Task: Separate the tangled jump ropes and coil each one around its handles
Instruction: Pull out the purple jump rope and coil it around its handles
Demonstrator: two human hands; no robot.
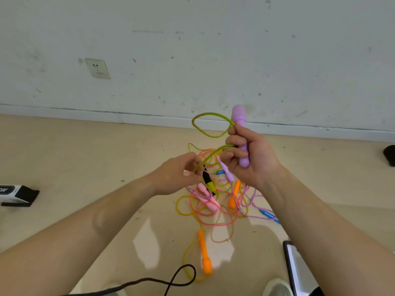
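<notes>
My right hand [249, 153] grips a purple handle [241, 133] upright, with a loop of yellow-green rope [205, 124] sticking out to its left. That same rope runs down to my left hand [179, 171], whose fingers pinch it. Below my hands a tangle of ropes [215, 206] lies on the floor: pink, yellow and braided purple cords with pink handles [206, 195], a black-and-yellow handle [208, 181], a second purple handle [225, 170], two orange handles [204, 253] [234, 194] and blue handles [269, 215].
The beige floor meets a scuffed white wall with a socket [98, 68]. A black-and-white box [16, 195] lies at the left. A black cord [171, 280] loops near my feet, a dark flat device [291, 265] at lower right, a dark object [389, 155] at right edge.
</notes>
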